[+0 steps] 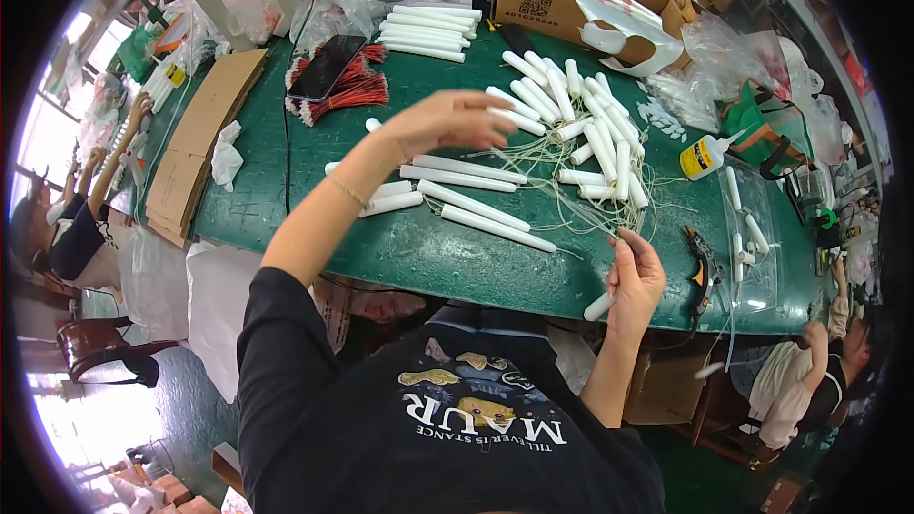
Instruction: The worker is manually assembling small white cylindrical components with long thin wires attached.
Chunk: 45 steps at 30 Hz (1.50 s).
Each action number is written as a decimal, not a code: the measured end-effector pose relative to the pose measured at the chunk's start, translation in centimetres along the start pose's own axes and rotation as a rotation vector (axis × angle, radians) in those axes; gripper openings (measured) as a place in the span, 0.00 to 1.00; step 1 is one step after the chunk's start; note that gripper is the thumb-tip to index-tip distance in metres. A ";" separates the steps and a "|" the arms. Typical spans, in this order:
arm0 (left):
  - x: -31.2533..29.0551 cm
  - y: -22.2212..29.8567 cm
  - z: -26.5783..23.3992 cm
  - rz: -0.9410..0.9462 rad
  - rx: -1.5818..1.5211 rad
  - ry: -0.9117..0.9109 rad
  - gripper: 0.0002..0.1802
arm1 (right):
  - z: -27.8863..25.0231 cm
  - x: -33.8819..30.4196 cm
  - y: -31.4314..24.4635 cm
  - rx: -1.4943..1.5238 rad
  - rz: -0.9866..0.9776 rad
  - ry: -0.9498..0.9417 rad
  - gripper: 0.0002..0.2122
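Observation:
My left hand (447,124) reaches over the table, its fingers stretched toward a pile of short white tubes (595,138) with thin pale wires. The fingertips are slightly blurred, and I see nothing held in them. By the near table edge my right hand (636,278) is closed, thumb and forefinger pinching a thin wire. A white tube (598,306) sticks out below its palm, partly hidden. Loose wires (571,209) tangle between the two hands. Several longer white tubes (486,205) lie under my left forearm.
A phone (327,67) rests on red wire bundles (352,86). Behind are stacked white tubes (428,33) and a cardboard box (543,0). A glue bottle (703,158) and pliers (702,271) lie right. Flat cardboard (205,143) covers the left edge. Other people work around.

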State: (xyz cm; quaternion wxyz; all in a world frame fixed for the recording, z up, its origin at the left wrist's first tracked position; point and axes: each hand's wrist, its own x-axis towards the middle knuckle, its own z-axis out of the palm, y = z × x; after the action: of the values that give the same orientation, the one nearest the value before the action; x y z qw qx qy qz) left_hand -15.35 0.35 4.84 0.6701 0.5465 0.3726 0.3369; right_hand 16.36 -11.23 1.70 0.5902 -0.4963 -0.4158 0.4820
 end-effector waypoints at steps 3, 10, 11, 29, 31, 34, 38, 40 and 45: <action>5.0 -2.8 -7.5 0.278 0.824 0.396 0.19 | 0.3 0.1 -0.4 -0.048 0.013 -0.031 0.09; 9.1 -5.5 -12.1 0.451 1.704 0.808 0.10 | 1.1 0.1 -1.0 -0.045 0.001 -0.042 0.09; 9.4 -5.3 -12.0 0.404 1.795 0.781 0.10 | 1.2 0.2 -1.1 -0.017 -0.017 -0.041 0.09; -4.5 3.2 8.0 0.852 0.876 0.711 0.17 | 2.2 2.8 -8.5 0.439 -0.454 0.015 0.10; -6.4 2.6 9.3 0.732 0.701 0.677 0.14 | 2.5 2.5 -9.1 0.458 -0.491 -0.021 0.10; -7.4 1.1 10.0 0.649 0.449 0.627 0.14 | 2.9 2.1 -9.4 0.467 -0.503 -0.041 0.10; -7.9 0.1 10.1 0.608 0.373 0.598 0.15 | 2.8 1.9 -9.0 0.444 -0.501 -0.076 0.10; -8.1 -0.4 10.2 0.614 0.369 0.580 0.15 | 2.8 1.8 -9.0 0.445 -0.501 -0.083 0.10; -9.1 0.0 11.0 0.548 0.419 0.528 0.14 | 2.8 1.7 -9.1 0.445 -0.491 -0.055 0.09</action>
State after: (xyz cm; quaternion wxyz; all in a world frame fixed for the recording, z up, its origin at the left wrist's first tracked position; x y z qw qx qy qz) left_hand -10.30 -12.76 7.36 0.3125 0.6445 0.4326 0.5476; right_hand 15.42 -9.45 11.18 0.7711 -0.2271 -0.4234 0.4178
